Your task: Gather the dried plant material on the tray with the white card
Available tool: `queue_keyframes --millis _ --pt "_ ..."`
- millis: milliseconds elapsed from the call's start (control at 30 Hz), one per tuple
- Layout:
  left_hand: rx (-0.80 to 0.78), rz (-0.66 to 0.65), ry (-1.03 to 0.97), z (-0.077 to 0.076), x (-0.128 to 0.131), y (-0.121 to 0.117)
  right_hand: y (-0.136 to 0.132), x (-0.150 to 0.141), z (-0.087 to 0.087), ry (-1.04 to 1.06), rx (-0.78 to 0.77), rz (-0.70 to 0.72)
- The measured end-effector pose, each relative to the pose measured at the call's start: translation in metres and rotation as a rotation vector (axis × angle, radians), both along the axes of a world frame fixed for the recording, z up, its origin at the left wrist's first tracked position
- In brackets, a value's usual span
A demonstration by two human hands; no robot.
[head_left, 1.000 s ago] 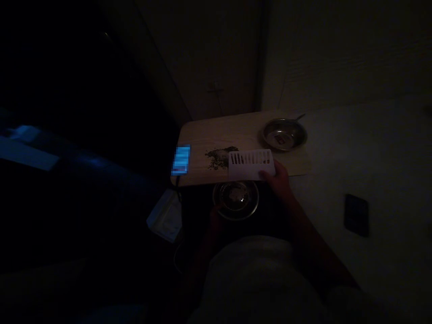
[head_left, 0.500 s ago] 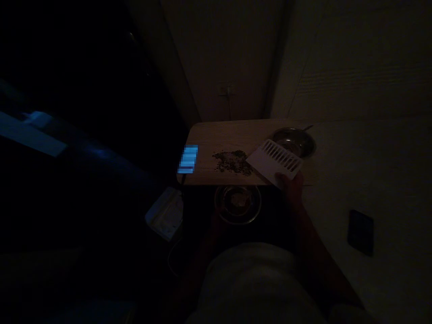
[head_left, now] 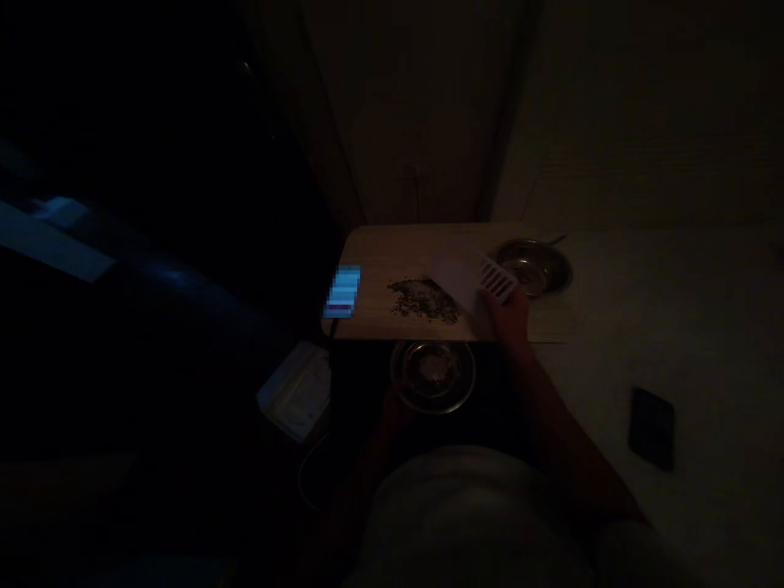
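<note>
My right hand (head_left: 507, 314) is closed around the slotted end of a flat white plastic scraper (head_left: 459, 278). The scraper is blurred, and its far edge is over or beside a pile of small dark and pale bits (head_left: 424, 300) on the wooden tabletop (head_left: 373, 245). Just below the table's front edge, my left hand (head_left: 399, 402) grips the left rim of a round metal bowl (head_left: 469, 388). Some pale stuff lies in the bottom of that bowl. The left fingers are mostly lost in the dark.
A second metal bowl (head_left: 554, 265) with a handle sticking out stands at the table's right end. At the left edge glows a pixelated screen (head_left: 341, 291). A dark phone-like object (head_left: 652, 429) lies on the pale surface to the right, and a pale package (head_left: 297, 396) sits lower left.
My right hand has moved left with the scraper, bringing it nearer the pile and uncovering more of the far bowl. My left hand and its bowl stay almost where they were.
</note>
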State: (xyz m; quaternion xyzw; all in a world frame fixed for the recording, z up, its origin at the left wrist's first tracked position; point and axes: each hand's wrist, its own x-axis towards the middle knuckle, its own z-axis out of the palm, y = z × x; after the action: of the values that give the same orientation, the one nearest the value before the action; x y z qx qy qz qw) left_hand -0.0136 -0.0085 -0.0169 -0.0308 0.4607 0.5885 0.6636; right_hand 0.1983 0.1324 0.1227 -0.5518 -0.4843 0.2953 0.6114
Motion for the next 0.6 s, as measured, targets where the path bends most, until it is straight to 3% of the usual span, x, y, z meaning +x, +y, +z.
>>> queue_keyframes --millis 267,600 --pt "0.081 -0.039 -0.007 0.002 0.004 0.003 0.029 -0.031 0.015 -0.248 -0.028 0.24" --pt "0.061 0.007 0.089 0.008 -0.001 -0.006 0.016 -0.072 0.007 -0.439 0.025 0.34"
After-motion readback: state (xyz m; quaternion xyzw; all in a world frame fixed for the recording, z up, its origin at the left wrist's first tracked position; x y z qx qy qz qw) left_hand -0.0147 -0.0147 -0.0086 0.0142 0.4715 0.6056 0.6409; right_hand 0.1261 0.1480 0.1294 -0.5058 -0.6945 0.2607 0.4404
